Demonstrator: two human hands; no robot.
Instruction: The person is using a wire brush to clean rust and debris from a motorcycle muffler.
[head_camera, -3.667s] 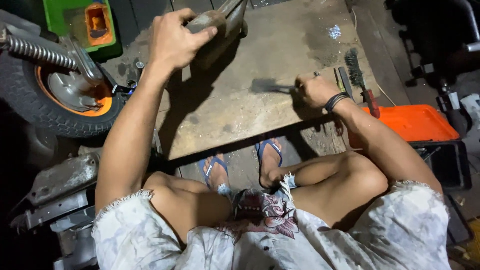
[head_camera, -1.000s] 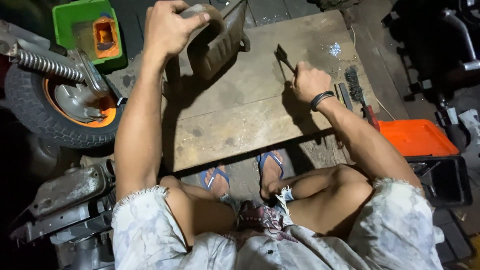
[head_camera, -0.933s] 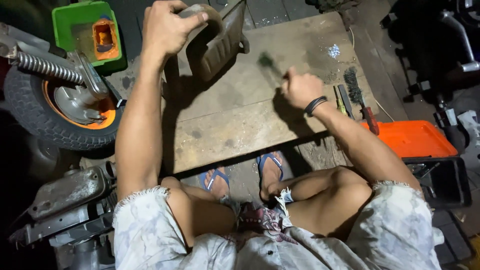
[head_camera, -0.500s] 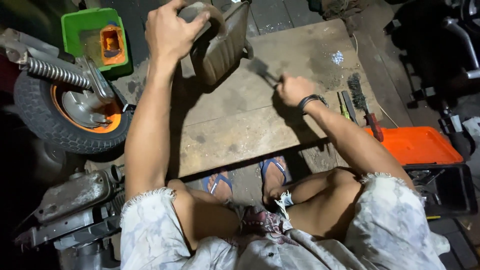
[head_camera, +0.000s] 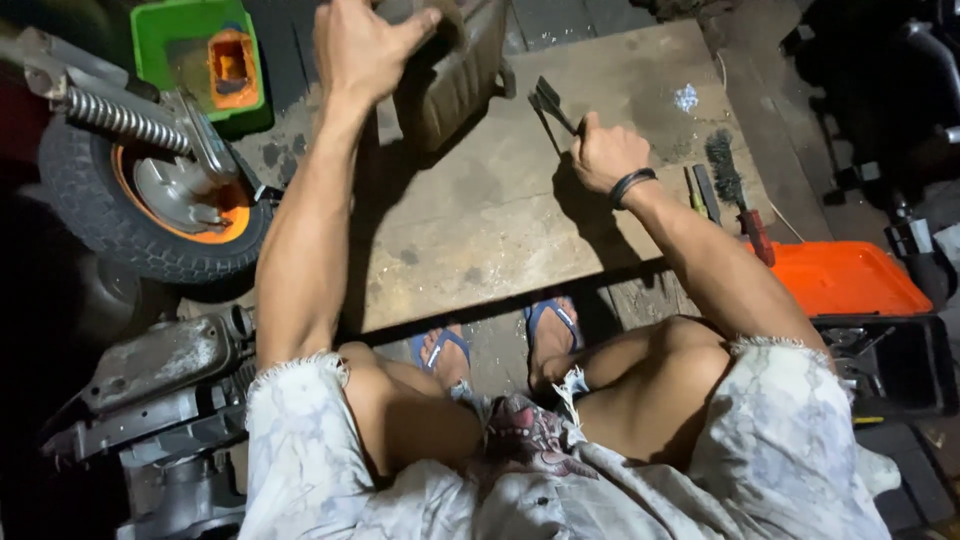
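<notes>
— While my left hand (head_camera: 362, 48) gripped the top edge of that grimy metal cover (head_camera: 452, 72), fingers curled tight over it, where did the tool sit?

— It was in my right hand (head_camera: 604, 155), fist closed round the handle of the flat scraper (head_camera: 553, 103). Its blade pointed up and to the left, away from my wrist and toward the cover.

— So which way did the cover lie from the blade?

— To the left and a little farther from me. It stood tilted on the wooden board (head_camera: 480, 230), its long axis running up and away, its lower end resting on the wood. The blade tip was near its right flank but apart from it, as far as I could tell; the gap was dark.

— Which hand was nearer the piece?

— The left, already on it. The right had only to travel leftward along the scraper's own line.

— Anything beside you?

— A wire brush (head_camera: 735, 190) lay just right of my wrist, an orange tray (head_camera: 850, 280) beyond it, and a small wheel (head_camera: 150, 215) off to my left
</notes>
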